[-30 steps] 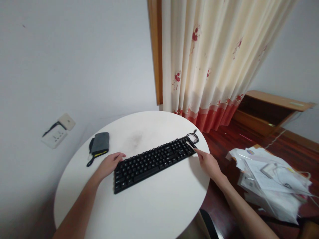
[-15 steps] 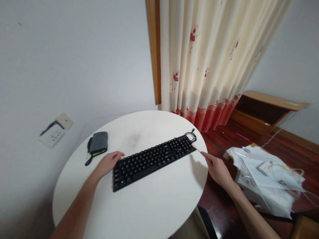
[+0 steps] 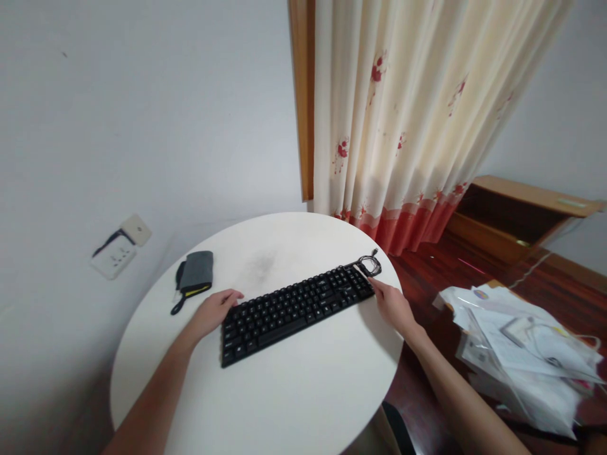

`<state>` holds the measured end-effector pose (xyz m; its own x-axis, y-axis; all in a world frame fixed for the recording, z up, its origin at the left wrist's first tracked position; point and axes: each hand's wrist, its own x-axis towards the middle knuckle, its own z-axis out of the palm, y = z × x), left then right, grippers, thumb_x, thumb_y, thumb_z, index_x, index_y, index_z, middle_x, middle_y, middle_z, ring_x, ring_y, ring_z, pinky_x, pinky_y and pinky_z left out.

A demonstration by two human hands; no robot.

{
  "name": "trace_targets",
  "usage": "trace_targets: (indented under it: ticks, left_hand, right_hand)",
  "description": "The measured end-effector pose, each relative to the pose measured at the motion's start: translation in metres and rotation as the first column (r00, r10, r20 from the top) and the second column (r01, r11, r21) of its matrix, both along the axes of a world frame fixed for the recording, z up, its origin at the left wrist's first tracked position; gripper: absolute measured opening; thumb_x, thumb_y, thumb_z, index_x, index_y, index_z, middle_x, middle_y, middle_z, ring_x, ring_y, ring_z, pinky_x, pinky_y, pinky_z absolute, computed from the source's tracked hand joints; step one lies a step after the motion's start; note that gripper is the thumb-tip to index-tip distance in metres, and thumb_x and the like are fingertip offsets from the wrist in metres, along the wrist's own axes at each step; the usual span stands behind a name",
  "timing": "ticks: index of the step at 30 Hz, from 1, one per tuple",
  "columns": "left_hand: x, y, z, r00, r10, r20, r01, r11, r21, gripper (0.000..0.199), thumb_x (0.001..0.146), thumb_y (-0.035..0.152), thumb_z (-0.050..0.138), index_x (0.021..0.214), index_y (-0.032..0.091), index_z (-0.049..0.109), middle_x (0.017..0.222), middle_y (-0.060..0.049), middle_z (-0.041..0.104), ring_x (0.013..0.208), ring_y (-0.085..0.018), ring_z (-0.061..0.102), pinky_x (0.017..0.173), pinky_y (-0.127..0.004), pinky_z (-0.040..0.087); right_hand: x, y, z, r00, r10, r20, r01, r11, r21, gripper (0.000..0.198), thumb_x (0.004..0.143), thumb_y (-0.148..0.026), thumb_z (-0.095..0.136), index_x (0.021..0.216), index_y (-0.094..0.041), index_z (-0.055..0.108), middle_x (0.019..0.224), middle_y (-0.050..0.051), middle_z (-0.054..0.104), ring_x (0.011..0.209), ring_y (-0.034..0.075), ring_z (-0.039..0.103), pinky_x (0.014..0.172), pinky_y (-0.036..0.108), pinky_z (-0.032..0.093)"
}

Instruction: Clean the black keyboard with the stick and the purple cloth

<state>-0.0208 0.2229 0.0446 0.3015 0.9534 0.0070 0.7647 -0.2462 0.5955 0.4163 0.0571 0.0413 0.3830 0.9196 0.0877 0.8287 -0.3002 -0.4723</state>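
White desk [image 3: 284, 398] carries a computer keyboard [image 3: 294, 309], long axis rising rightward; right hand [image 3: 392, 306] pinches a stick [image 3: 361, 270] pointing up-left; left hand [image 3: 215, 311], grip unclear.

Pale walls [image 3: 190, 114], red-hemmed floral curtain [image 3: 403, 126], dark reddish floor [image 3: 427, 272], low wooden cabinet [image 3: 531, 192].

soft, rather dim light; the curtain [image 3: 403, 114] glows warmest, while the wall [image 3: 190, 114] darkens toward lower left. the right hand [image 3: 394, 308] throws a faint shadow on the table [image 3: 284, 398]. keys [image 3: 294, 306] look slightly blurred; wide-angle stretch distorts the edges.
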Motion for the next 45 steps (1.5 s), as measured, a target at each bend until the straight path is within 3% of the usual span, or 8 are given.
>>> trace_targets:
  ticks: [10, 15, 22, 26, 29, 33, 40, 45]
  left_hand:
    - [-0.002, 0.005, -0.003, 1.000, -0.006, 0.014, 0.006, 1.000, -0.001, 0.052, 0.078, 0.059, 0.042, 0.087, 0.019, 0.073, 0.079, -0.006, 0.073, 0.082, -0.027, 0.066, 0.075, -0.033, 0.048]
    - [-0.002, 0.005, -0.005, 1.000, -0.006, 0.002, 0.006, 1.000, 0.001, 0.051, 0.078, 0.059, 0.042, 0.088, 0.019, 0.073, 0.081, -0.006, 0.073, 0.083, -0.027, 0.066, 0.073, -0.033, 0.047]
    - [-0.002, 0.005, -0.004, 1.000, -0.007, -0.025, 0.007, 1.000, 0.004, 0.054, 0.080, 0.059, 0.039, 0.089, 0.019, 0.073, 0.080, -0.006, 0.072, 0.081, -0.026, 0.066, 0.072, -0.032, 0.047]
    - [-0.003, 0.003, -0.003, 1.000, -0.006, -0.017, 0.006, 1.000, -0.002, 0.053, 0.081, 0.059, 0.039, 0.089, 0.019, 0.073, 0.083, -0.006, 0.073, 0.085, -0.027, 0.066, 0.076, -0.033, 0.047]
    - [-0.002, 0.001, -0.002, 1.000, -0.001, -0.014, 0.001, 1.000, -0.010, 0.052, 0.081, 0.059, 0.039, 0.089, 0.019, 0.072, 0.085, -0.007, 0.073, 0.086, -0.027, 0.066, 0.077, -0.033, 0.047]
    - [-0.001, 0.001, -0.002, 1.000, -0.001, -0.015, 0.001, 1.000, -0.009, 0.053, 0.080, 0.059, 0.038, 0.088, 0.019, 0.072, 0.082, -0.006, 0.072, 0.084, -0.026, 0.066, 0.076, -0.033, 0.047]
    - [-0.003, 0.006, -0.006, 0.999, -0.005, -0.034, 0.005, 1.000, 0.001, 0.054, 0.081, 0.059, 0.038, 0.091, 0.018, 0.072, 0.083, -0.006, 0.072, 0.084, -0.026, 0.065, 0.076, -0.033, 0.047]
    - [-0.004, 0.008, -0.008, 0.999, -0.020, -0.031, 0.020, 1.000, 0.003, 0.054, 0.081, 0.059, 0.038, 0.091, 0.018, 0.072, 0.081, -0.006, 0.072, 0.083, -0.026, 0.065, 0.075, -0.033, 0.047]
  right_hand:
    - [0.008, -0.069, -0.006, 1.000, -0.012, 0.029, 0.016, 0.990, -0.143, 0.044, 0.098, -0.031, 0.034, 0.138, -0.029, 0.054, 0.108, 0.010, 0.072, 0.098, 0.025, 0.068, 0.079, 0.030, 0.047]
    - [0.019, -0.082, -0.006, 0.998, -0.003, -0.058, 0.001, 1.000, -0.031, 0.043, 0.097, -0.031, 0.035, 0.134, -0.027, 0.058, 0.110, 0.008, 0.072, 0.102, 0.025, 0.067, 0.086, 0.032, 0.048]
    - [0.017, -0.027, 0.008, 0.998, -0.018, -0.056, 0.023, 0.996, 0.087, 0.041, 0.098, -0.032, 0.035, 0.131, -0.028, 0.060, 0.120, 0.006, 0.069, 0.111, 0.024, 0.064, 0.092, 0.032, 0.046]
    - [0.010, 0.011, 0.012, 1.000, 0.004, -0.015, -0.003, 0.999, 0.054, 0.041, 0.099, -0.032, 0.033, 0.131, -0.031, 0.059, 0.120, 0.005, 0.069, 0.111, 0.024, 0.063, 0.090, 0.032, 0.046]
    - [0.010, 0.020, 0.009, 0.999, -0.006, 0.034, 0.006, 1.000, 0.000, 0.042, 0.099, -0.033, 0.032, 0.132, -0.032, 0.058, 0.119, 0.006, 0.069, 0.108, 0.025, 0.065, 0.086, 0.033, 0.048]
    - [0.017, 0.000, -0.005, 0.998, -0.028, 0.054, 0.030, 0.999, -0.028, 0.043, 0.099, -0.032, 0.033, 0.135, -0.034, 0.055, 0.115, 0.006, 0.071, 0.103, 0.025, 0.067, 0.082, 0.032, 0.048]
    - [0.027, -0.069, -0.021, 1.000, -0.024, 0.003, 0.024, 0.997, -0.067, 0.045, 0.098, -0.031, 0.033, 0.137, -0.030, 0.055, 0.105, 0.008, 0.073, 0.095, 0.025, 0.069, 0.076, 0.030, 0.048]
    - [0.041, -0.078, -0.020, 0.991, 0.015, -0.134, -0.003, 0.996, 0.090, 0.045, 0.096, -0.036, 0.035, 0.130, -0.022, 0.061, 0.116, 0.010, 0.070, 0.105, 0.025, 0.066, 0.088, 0.032, 0.048]
